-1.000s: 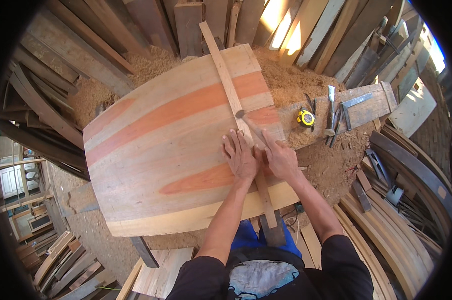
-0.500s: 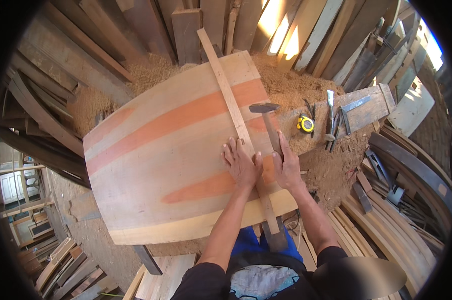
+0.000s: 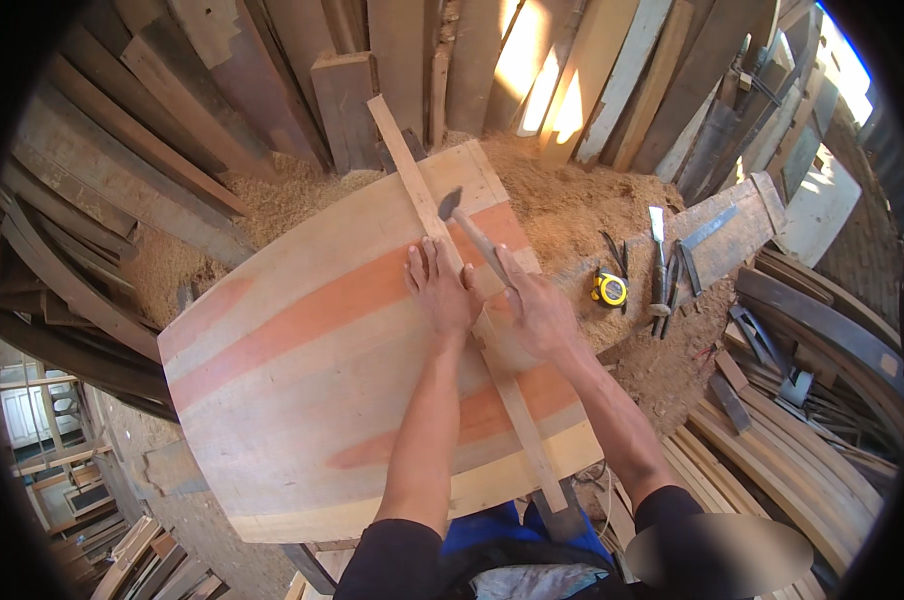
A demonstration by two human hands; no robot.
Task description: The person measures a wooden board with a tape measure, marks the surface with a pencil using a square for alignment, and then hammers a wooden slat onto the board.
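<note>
A long narrow wooden strip (image 3: pixel 517 408) lies across a broad curved panel (image 3: pixel 282 425) of pale and reddish boards. My left hand (image 3: pixel 444 292) rests on the strip and the panel beside it, fingers spread and pointing away from me. Just to its right, my right hand (image 3: pixel 540 312) is closed round the wooden handle of a hammer (image 3: pixel 480 242). The hammer's dark metal head is over the far part of the strip, beyond my left fingertips. Whether the head touches the wood, I cannot tell.
To the right, a plank (image 3: pixel 740 228) carries a chisel (image 3: pixel 659 255), a metal square (image 3: pixel 709 229) and a yellow tape measure (image 3: pixel 609 289). Sawdust (image 3: pixel 582 195) covers the ground behind the panel. Upright boards (image 3: pixel 397 75) line the back, and stacked timber (image 3: pixel 772 460) lies at the right.
Both hands have moved farther away along the strip. The hammer has come left with my right hand, its head now over the strip. The whole view has shifted slightly.
</note>
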